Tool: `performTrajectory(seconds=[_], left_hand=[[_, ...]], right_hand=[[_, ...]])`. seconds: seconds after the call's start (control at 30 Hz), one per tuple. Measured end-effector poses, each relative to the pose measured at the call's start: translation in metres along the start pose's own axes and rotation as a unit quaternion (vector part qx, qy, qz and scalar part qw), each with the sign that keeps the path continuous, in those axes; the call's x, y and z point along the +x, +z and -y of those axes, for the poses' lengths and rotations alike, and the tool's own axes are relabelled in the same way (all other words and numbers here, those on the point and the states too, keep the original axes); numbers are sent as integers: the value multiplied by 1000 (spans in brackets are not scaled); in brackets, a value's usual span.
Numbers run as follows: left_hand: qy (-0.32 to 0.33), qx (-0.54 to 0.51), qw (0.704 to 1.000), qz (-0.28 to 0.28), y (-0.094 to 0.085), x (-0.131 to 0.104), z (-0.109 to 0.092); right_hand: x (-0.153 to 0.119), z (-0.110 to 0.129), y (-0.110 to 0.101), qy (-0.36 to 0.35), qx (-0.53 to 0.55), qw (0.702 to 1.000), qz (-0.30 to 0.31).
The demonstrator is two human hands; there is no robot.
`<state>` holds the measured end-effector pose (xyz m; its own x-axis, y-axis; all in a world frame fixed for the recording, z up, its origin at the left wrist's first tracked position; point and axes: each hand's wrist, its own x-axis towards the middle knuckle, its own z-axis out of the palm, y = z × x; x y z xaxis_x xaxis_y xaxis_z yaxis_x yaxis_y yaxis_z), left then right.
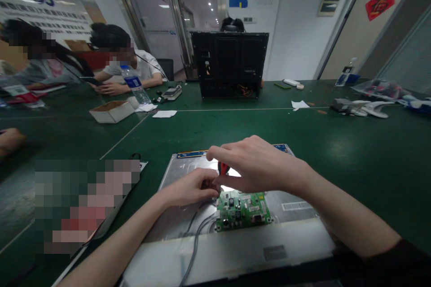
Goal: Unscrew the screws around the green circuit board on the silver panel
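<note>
A silver metal panel lies flat in front of me, with a green circuit board on its middle and grey cables running from the board's left side. My right hand is closed on a red and black screwdriver, held upright near the board's upper left corner; its tip is hidden. Beside it, my left hand has its fingers pinched together at that same corner. What they hold, if anything, is hidden.
A black monitor casing stands across the green table. An open white box and a water bottle are at the left. Two people sit beyond them. A blurred-out item lies left of the panel.
</note>
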<state>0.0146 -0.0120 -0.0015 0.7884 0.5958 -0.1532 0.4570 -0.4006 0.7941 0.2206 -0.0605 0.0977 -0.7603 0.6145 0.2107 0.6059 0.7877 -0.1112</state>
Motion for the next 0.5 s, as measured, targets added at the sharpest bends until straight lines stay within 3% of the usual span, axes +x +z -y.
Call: performTrajectory(seconds=[0.5], left_hand=[[14, 8, 1000, 2, -1, 0, 1]], right_hand=[[0, 0, 1, -7, -11, 1000, -27]])
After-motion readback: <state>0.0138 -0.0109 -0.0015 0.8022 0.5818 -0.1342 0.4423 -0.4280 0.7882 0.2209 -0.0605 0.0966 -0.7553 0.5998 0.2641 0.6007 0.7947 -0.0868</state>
